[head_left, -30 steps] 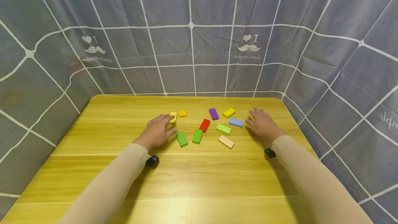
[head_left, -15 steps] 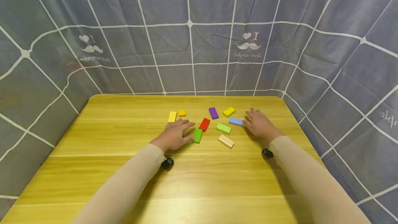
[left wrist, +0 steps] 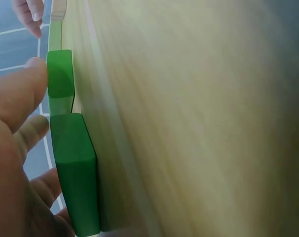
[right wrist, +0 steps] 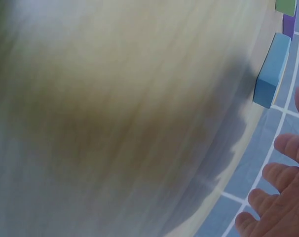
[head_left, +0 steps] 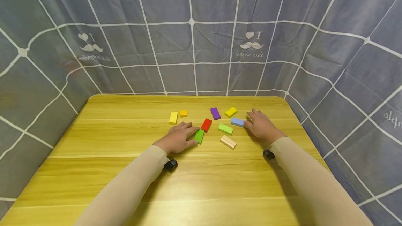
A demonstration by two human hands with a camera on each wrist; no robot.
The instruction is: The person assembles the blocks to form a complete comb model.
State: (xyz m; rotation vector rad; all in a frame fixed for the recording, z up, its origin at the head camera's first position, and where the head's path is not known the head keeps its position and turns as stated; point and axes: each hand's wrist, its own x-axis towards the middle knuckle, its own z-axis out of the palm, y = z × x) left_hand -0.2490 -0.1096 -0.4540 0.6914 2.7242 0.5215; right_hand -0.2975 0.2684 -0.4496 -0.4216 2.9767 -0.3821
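Note:
My left hand [head_left: 177, 138] is spread low above the table, its thumb and index fingertips right at a green block [head_left: 199, 137]. A second green block [left wrist: 78, 163] lies beneath the palm; the left wrist view shows it, while the hand hides it in the head view. Touching the first green block's far end is a red block [head_left: 206, 125]. My right hand [head_left: 263, 125] hovers with fingers loosely spread, thumb beside the right end of a blue block [head_left: 237, 122]. In the right wrist view a gap shows between that hand and the blue block.
Around the hands lie a pale yellow block [head_left: 173, 118], a small orange block [head_left: 183, 113], a purple block [head_left: 215, 113], a yellow block [head_left: 231, 112], a light green block [head_left: 225, 129] and a plain wood block [head_left: 228, 142]. A grey checked curtain [head_left: 213, 55] encloses the wooden table [head_left: 213, 184].
My left hand has moved right, away from the pale yellow block, over one green block and up to the other. The right hand has shifted slightly left to the blue block's end.

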